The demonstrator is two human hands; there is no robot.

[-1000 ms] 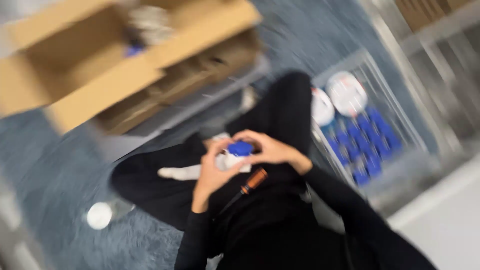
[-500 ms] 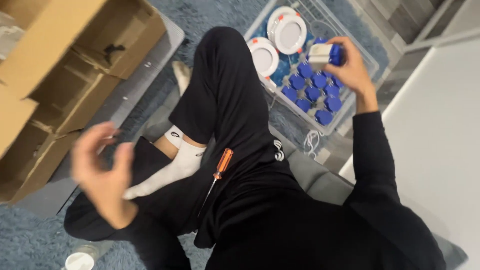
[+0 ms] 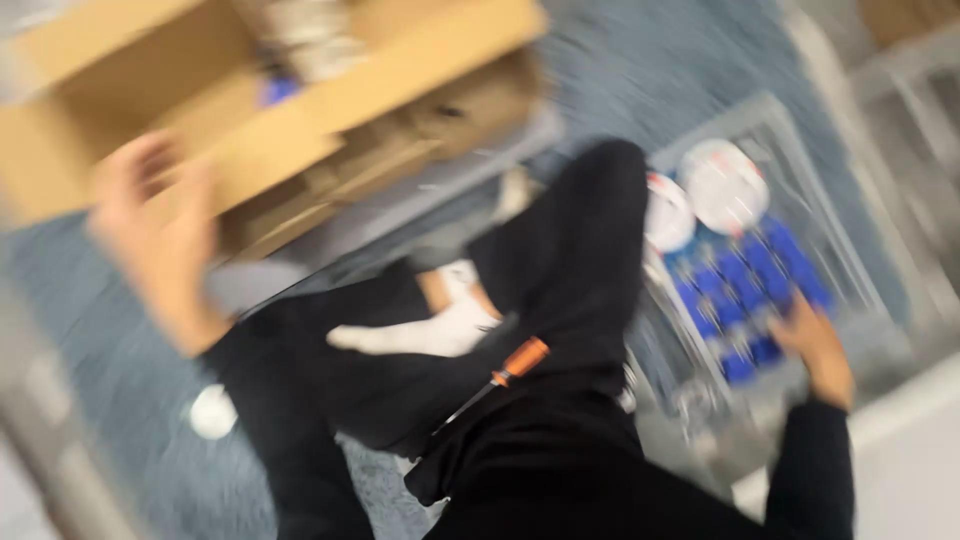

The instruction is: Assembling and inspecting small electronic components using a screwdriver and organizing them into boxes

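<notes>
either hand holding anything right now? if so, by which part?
Left hand, blurred, reaches toward the cardboard box, apparently empty. Right hand rests at the clear bin of blue pieces; any grip there cannot be told.

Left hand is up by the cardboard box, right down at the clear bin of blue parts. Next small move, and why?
Probably the left hand reaches on into the open cardboard box: it is raised at the box's edge and looks empty, though blur hides detail. The right hand rests at the near edge of the clear bin beside the blue parts. The screwdriver lies untouched on the lap.
</notes>
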